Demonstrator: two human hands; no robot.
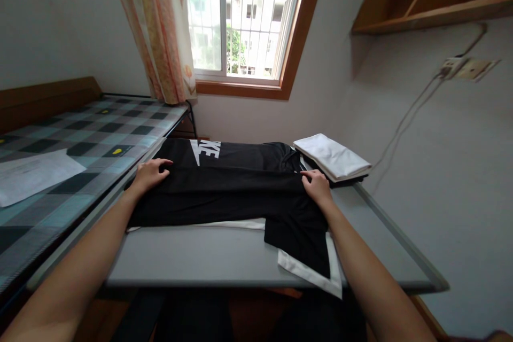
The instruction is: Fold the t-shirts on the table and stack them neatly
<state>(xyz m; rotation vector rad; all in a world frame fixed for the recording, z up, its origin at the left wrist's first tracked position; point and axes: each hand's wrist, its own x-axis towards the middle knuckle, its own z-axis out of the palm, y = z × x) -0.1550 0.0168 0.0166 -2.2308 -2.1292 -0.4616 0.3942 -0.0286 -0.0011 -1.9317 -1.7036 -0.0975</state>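
A black T-shirt with a white logo lies spread across a grey table, its near half folded over toward the far side. My left hand rests on the shirt's left end, fingers curled and pressing the fabric. My right hand presses flat on the shirt's right end near the collar, fingers stretched out. One sleeve hangs toward the near right. A white garment lies under the black shirt, showing at its near edge and under the sleeve.
A folded white cloth sits on a dark one at the table's far right corner. A bed with a checked blue cover and a sheet of paper adjoins the table's left. Window, curtain and wall shelf lie beyond.
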